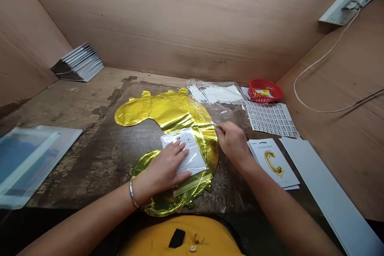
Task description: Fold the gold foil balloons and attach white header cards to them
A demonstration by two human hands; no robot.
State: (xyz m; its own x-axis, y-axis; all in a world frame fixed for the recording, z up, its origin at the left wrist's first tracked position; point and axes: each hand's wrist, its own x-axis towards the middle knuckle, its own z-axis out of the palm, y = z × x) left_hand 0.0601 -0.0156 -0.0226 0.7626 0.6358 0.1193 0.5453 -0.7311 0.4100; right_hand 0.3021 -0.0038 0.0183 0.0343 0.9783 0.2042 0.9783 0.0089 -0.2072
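A flat gold foil balloon [171, 108], curved like a letter C, lies across the dark table. On its middle rests a white card in a clear plastic sleeve [195, 154], its flap reaching toward the balloon's lower part. My left hand [168, 164] lies flat on that sleeved card, fingers stretched out. Beside the balloon's right edge, my right hand [232, 140] is closed in a pinch; what its fingertips hold, if anything, is too small to make out. Just beyond is a clear bag of white strips [219, 94].
At right lie foil balloon cards [276, 164], a printed sticker sheet [271, 120], a red basket [265, 90] and long white boards [327, 188]. Clear plastic sleeves [36, 160] and a card stack [81, 62] are at left. A cable hangs from a power strip [349, 4].
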